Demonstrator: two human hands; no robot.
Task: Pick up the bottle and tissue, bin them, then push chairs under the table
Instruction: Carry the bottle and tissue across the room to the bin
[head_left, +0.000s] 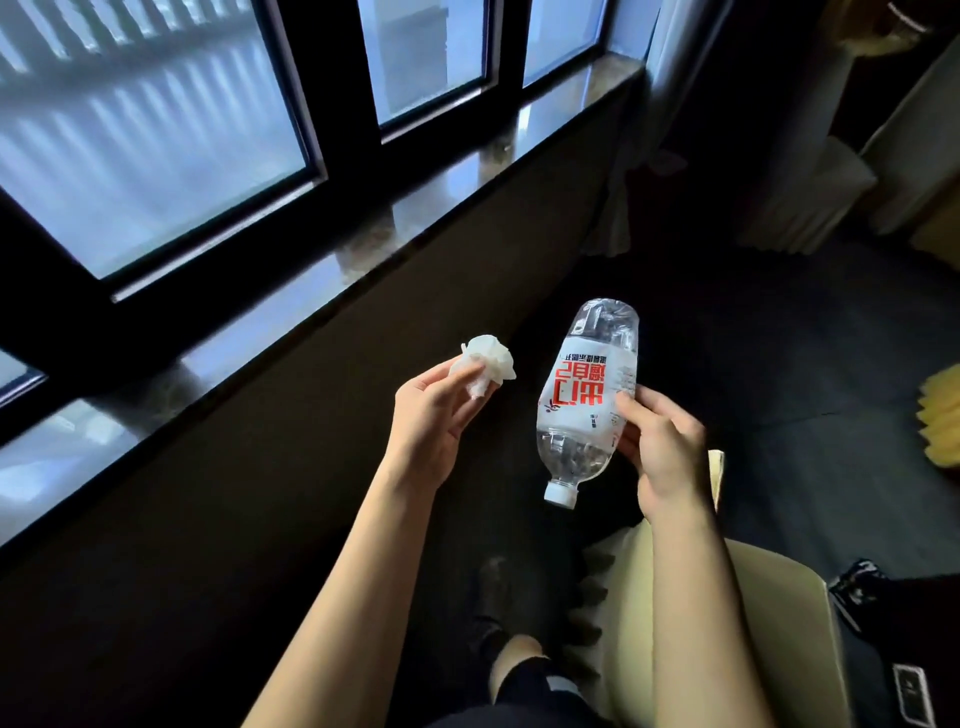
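the left hand (431, 421) is out in front, and its thumb and fingers pinch a white tissue (488, 364) that is scrunched into a small ball. the right hand (665, 452) holds a clear plastic bottle (587, 395) by its middle, with the fingers curled round the side where the white label (584, 387) with red letters is. the bottle is upside down and tilted, with its white cap (561, 492) pointing down toward the person. both things are up in the air over a dark floor (805, 338), next to a shiny stone window sill (457, 171). no bin shows here.

the bottle looks empty or nearly so, so i think it is light. the thin plastic is smooth, bumpy near the ends, and may squash or slip if held loose, so the middle is a good place to hold. the tissue is soft, crinkly and very light; a gentle pinch is enough, but it may float off when dropped. a pale cushioned seat (769, 623) is just under the right arm
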